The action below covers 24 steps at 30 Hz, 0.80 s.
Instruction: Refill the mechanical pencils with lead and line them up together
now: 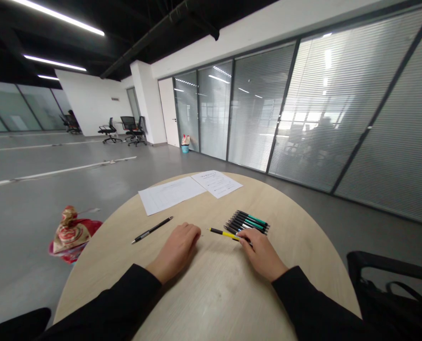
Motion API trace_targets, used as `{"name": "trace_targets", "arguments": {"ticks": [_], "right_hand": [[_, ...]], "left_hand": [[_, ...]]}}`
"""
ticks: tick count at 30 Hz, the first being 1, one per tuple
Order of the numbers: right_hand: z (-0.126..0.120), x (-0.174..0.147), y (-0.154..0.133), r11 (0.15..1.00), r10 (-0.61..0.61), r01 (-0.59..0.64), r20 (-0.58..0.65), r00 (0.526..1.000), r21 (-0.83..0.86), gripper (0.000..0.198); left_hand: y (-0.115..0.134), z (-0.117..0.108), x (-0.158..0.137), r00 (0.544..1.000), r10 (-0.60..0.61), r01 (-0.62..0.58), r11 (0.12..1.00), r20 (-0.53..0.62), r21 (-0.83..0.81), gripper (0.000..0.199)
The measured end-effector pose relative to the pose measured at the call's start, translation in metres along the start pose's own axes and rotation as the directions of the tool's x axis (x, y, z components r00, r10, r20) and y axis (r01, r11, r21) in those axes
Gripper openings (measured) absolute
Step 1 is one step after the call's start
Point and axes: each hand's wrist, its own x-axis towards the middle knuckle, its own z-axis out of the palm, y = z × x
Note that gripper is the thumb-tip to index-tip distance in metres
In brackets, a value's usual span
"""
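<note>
My right hand (259, 251) pinches a yellow-and-black pen (228, 234) by its rear end, with the tip pointing left toward my other hand. Fingers curled together, my left hand (178, 248) rests on the table just left of that tip. A tiny bit shows at its fingertips, too small to name. Just behind my right hand lies a row of several pens (250, 220), black, green and white, side by side and slanted. Alone to the left of my left hand is a black-and-grey pen (152, 230), apart from it.
Two printed paper sheets, one on the left (171, 194) and one on the right (218, 183), lie toward the far side of the round wooden table (214, 303). A red-and-tan bag (72, 232) stands on the floor at left. A black chair (392, 270) is at right.
</note>
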Motion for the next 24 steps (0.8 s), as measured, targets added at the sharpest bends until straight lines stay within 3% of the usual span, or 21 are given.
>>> {"name": "trace_targets", "arguments": {"ticks": [3, 7, 24], "right_hand": [[0.0, 0.0, 0.0, 1.0, -0.014, 0.014, -0.004, 1.0, 0.002, 0.018], [-0.001, -0.001, -0.002, 0.999, -0.031, 0.031, 0.0, 1.0, 0.007, 0.017], [-0.002, -0.002, -0.005, 0.998, -0.058, 0.058, 0.015, 0.998, 0.01, 0.018]], "left_hand": [[0.002, -0.003, -0.001, 0.996, -0.069, 0.061, 0.992, -0.063, -0.112, 0.015], [0.007, -0.004, 0.0, 0.995, -0.086, 0.076, 0.981, -0.052, -0.179, 0.017], [0.007, -0.005, 0.0, 0.994, -0.102, 0.093, 0.984, -0.049, -0.15, 0.018]]}}
